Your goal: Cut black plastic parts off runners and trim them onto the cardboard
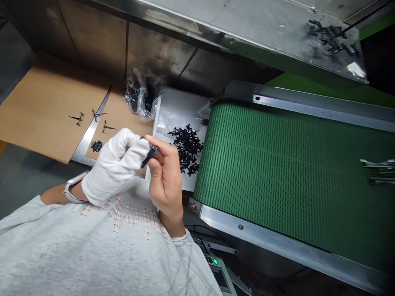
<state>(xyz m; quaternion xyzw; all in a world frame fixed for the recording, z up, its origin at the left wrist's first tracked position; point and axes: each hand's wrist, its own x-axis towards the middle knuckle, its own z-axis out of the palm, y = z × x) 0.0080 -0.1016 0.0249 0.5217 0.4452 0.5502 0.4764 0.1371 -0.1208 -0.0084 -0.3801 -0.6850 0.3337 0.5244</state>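
My left hand, in a white glove, is closed with its fingertips on a small black plastic part. Bare-skinned, my right hand pinches the same part from the other side with thumb and forefinger. Both hands meet in front of my chest; the fingers cover much of the part. Just beyond my right hand, a heap of black plastic parts lies in a white tray. To the left, several thin black sprues and a little pile of black pieces rest on cardboard.
A green conveyor belt runs off to the right, with blurred metal pieces at its far end. Behind the tray sits a clear plastic bag. A metal shelf overhangs the back, carrying more black parts. A control box stands below the belt.
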